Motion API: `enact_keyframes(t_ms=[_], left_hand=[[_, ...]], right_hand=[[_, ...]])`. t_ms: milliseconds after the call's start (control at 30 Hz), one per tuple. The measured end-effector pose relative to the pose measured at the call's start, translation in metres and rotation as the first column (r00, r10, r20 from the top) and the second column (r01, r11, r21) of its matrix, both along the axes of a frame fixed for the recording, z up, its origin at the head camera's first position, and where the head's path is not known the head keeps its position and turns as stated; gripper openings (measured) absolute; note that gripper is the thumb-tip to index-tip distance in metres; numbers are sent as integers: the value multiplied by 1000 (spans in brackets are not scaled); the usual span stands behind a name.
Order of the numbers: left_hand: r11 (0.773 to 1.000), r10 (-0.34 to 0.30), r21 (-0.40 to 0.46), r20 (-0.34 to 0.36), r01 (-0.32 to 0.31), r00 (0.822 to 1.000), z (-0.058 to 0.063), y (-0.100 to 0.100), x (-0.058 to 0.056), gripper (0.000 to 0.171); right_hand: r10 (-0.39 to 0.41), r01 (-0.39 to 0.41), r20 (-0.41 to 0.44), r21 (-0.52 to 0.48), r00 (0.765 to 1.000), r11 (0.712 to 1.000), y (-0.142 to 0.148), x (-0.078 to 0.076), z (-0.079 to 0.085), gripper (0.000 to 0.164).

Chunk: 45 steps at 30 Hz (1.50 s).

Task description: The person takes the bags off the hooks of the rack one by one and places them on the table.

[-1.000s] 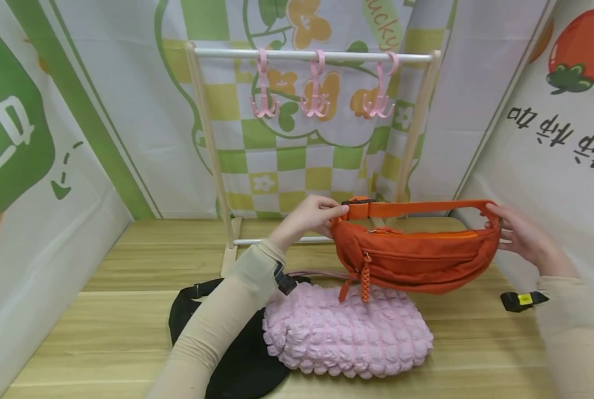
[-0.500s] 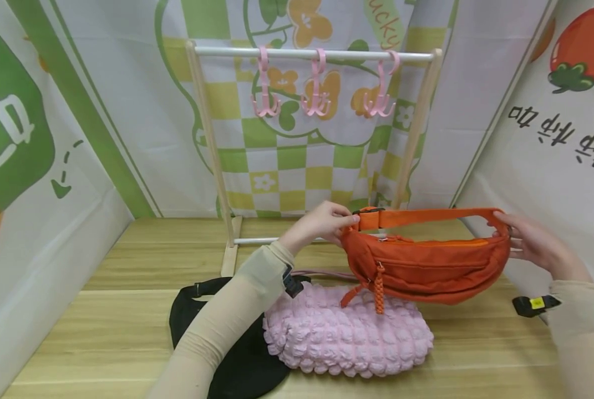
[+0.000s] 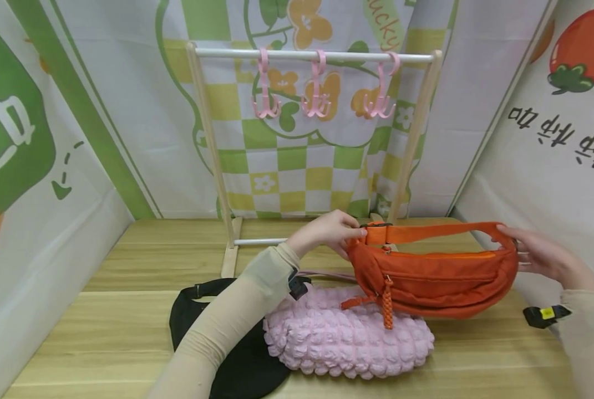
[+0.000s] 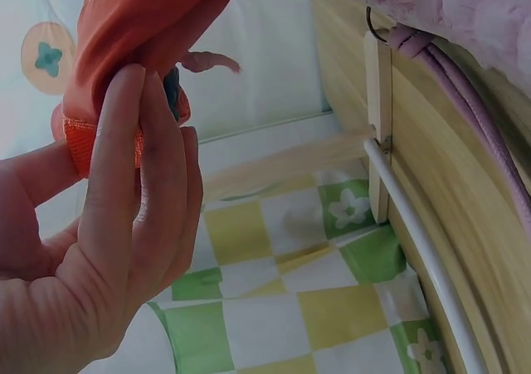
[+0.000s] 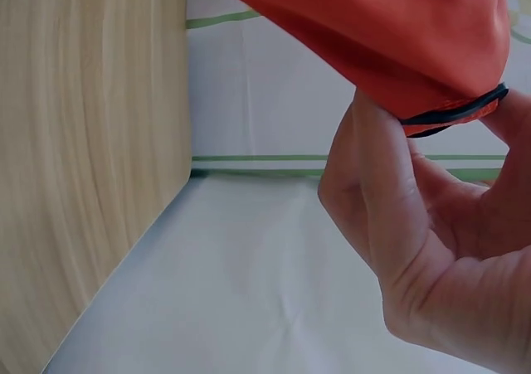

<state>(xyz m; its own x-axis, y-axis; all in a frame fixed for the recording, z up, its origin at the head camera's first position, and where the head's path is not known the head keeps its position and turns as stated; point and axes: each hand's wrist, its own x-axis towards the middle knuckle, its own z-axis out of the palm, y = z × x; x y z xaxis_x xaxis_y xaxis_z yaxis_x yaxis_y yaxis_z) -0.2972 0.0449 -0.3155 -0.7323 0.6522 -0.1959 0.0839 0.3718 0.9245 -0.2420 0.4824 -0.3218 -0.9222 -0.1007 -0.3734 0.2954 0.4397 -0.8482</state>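
Observation:
Between both hands, an orange belt bag [image 3: 436, 282] is held up by its two ends, its strap stretched across the top. My left hand [image 3: 329, 231] pinches the strap end near the dark buckle; in the left wrist view, thumb and fingers close on the orange webbing [image 4: 80, 146]. At the other end my right hand [image 3: 546, 256] grips the bag's corner, and the right wrist view shows its fingers [image 5: 386, 175] against the orange fabric [image 5: 415, 42]. A braided zipper pull [image 3: 388, 305] hangs from the front, overlapping a pink puffy bag [image 3: 346, 343] below.
A black bag [image 3: 252, 354] lies left of the pink one, partly under the left forearm. Behind stands a wooden rack with a white top rail [image 3: 297, 54], carrying pink hooks [image 3: 265, 100]. Printed cloth walls surround the wooden tabletop [image 3: 102, 327].
Both hands have moved the orange belt bag down and slightly to the right, closer over the pink bag. The hooks, the pink bag and the black bag stay in place.

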Motion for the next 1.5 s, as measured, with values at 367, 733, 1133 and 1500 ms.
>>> enact_keyframes(t_ms=[367, 733, 1133, 1500], left_hand=[[998, -29, -64, -27, 27, 999, -3, 7, 2, 20], [984, -83, -157, -9, 80, 997, -10, 6, 0, 18], [967, -78, -249, -69, 59, 995, -14, 5, -4, 27], [966, -65, -255, -63, 47, 996, -23, 3, -8, 22]], right_hand=[[18, -16, 64, -19, 998, 1000, 5, 6, -18, 19], [29, -23, 139, -47, 990, 999, 8, 5, -38, 21], [43, -47, 151, 21, 988, 999, 5, 4, -44, 49], [79, -63, 181, -90, 980, 994, 9, 2, -48, 18]])
